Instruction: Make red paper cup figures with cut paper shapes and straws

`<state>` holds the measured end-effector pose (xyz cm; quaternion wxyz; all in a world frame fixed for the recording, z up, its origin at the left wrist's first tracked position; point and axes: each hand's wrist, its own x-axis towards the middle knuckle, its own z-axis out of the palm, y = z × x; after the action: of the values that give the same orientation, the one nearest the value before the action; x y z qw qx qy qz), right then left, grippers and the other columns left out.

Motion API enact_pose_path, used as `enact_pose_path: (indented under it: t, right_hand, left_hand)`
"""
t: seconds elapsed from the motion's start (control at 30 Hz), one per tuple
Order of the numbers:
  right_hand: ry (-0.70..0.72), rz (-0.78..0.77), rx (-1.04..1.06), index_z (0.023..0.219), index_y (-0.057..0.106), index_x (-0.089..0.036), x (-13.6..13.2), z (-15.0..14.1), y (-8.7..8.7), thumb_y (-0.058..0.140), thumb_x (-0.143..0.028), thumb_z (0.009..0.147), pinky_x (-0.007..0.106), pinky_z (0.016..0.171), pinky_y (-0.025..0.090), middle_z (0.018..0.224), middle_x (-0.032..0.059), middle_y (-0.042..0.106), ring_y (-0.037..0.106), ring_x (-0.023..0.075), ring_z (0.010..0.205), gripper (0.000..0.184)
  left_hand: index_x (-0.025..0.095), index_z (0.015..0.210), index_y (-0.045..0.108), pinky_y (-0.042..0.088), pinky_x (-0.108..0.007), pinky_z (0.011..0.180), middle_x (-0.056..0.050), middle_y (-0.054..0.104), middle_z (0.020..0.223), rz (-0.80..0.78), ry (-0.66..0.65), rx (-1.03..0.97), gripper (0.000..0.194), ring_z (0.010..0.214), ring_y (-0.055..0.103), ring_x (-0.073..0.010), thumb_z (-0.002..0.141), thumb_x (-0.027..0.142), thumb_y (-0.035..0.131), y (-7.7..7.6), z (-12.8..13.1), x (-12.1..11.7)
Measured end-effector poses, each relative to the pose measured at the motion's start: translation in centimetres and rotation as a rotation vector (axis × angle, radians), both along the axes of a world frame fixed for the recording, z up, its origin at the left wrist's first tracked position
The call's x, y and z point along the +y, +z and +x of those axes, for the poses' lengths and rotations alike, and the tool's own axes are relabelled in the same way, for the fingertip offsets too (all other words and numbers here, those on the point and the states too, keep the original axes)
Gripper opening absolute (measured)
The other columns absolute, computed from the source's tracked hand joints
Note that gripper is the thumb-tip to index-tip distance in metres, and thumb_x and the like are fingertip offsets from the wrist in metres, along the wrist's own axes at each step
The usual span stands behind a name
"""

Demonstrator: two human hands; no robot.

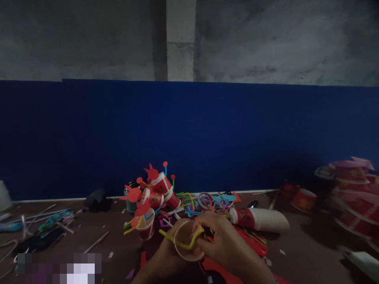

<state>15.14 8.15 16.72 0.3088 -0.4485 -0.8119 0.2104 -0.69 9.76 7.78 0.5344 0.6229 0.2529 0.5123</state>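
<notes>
A paper cup (pixel 184 234) is tilted with its open mouth toward me. My left hand (pixel 167 254) is closed around its left side, the fingers largely hidden behind it. A bent yellow drinking straw (pixel 188 247) crosses the mouth and sticks out past the rim on the left. My right hand (pixel 223 240) pinches the straw's right part between thumb and fingers, over the cup's right rim. Just beyond my left hand stands a group of red paper cups (pixel 154 197) decorated with red paper discs, pointed cutouts and coloured straws.
Coloured straws and paper scraps (pixel 211 202) lie in a heap beyond my hands. A stack of nested paper cups (pixel 262 220) rests on its side to the right. More red cups (pixel 358 197) are piled far right. A blue panel (pixel 189 138) rises behind the brown table (pixel 97 232).
</notes>
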Motion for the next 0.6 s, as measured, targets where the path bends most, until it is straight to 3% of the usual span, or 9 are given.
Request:
enact_pose_path:
  t: [0.23, 0.33, 0.43, 0.5, 0.6]
  right_hand:
    - [-0.008, 0.020, 0.048, 0.066, 0.059, -0.019, 0.4, -0.1, -0.3, 0.051, -0.001, 0.063, 0.025, 0.067, 0.040, 0.071, -0.0013, 0.059, 0.054, 0.0142, 0.073, 0.020]
    - [-0.021, 0.041, 0.096, 0.096, 0.059, -0.021, 0.5, 0.4, -0.5, 0.051, -0.004, 0.066, 0.030, 0.080, 0.044, 0.095, 0.0026, 0.061, 0.057, 0.0175, 0.089, 0.035]
    - [0.015, 0.138, 0.105, 0.128, 0.041, -0.024, 0.1, 1.0, -0.1, 0.052, -0.006, 0.069, 0.038, 0.099, 0.037, 0.126, 0.0067, 0.050, 0.045, 0.0209, 0.117, 0.063]
    - [-0.004, 0.200, 0.056, 0.128, 0.043, -0.028, -0.3, 1.0, 0.3, 0.054, -0.009, 0.071, 0.042, 0.104, 0.031, 0.136, 0.0057, 0.042, 0.036, 0.0229, 0.126, 0.061]
    - [-0.048, 0.242, -0.056, 0.108, 0.061, -0.033, -0.7, 0.1, 0.6, 0.059, -0.013, 0.073, 0.049, 0.104, 0.028, 0.138, 0.0012, 0.042, 0.032, 0.0270, 0.129, 0.040]
  left_hand:
    - [0.022, 0.103, 0.055, 0.047, -0.033, 0.085, -0.006, 0.066, 0.101, -0.024, -0.014, -0.021, 0.046, 0.094, 0.062, -0.0217, 0.063, 0.020, 0.079, 0.5, 0.0, -0.3]
    - [0.021, 0.107, 0.055, 0.047, -0.032, 0.084, -0.007, 0.065, 0.104, -0.060, -0.028, -0.001, 0.051, 0.095, 0.061, -0.0224, 0.062, 0.022, 0.080, 0.6, 0.1, -0.3]
    - [0.019, 0.106, 0.057, 0.048, -0.029, 0.079, -0.006, 0.067, 0.097, -0.039, 0.053, 0.089, 0.047, 0.088, 0.062, -0.0208, 0.064, 0.021, 0.078, 0.1, 0.4, 0.1]
    - [0.019, 0.107, 0.057, 0.048, -0.030, 0.079, -0.006, 0.067, 0.097, 0.014, 0.142, 0.147, 0.044, 0.088, 0.061, -0.0200, 0.067, 0.019, 0.075, -0.5, 0.5, 0.4]
    - [0.019, 0.108, 0.058, 0.046, -0.033, 0.087, -0.007, 0.066, 0.104, 0.069, 0.224, 0.189, 0.046, 0.094, 0.060, -0.0216, 0.065, 0.015, 0.074, -1.1, 0.3, 0.8]
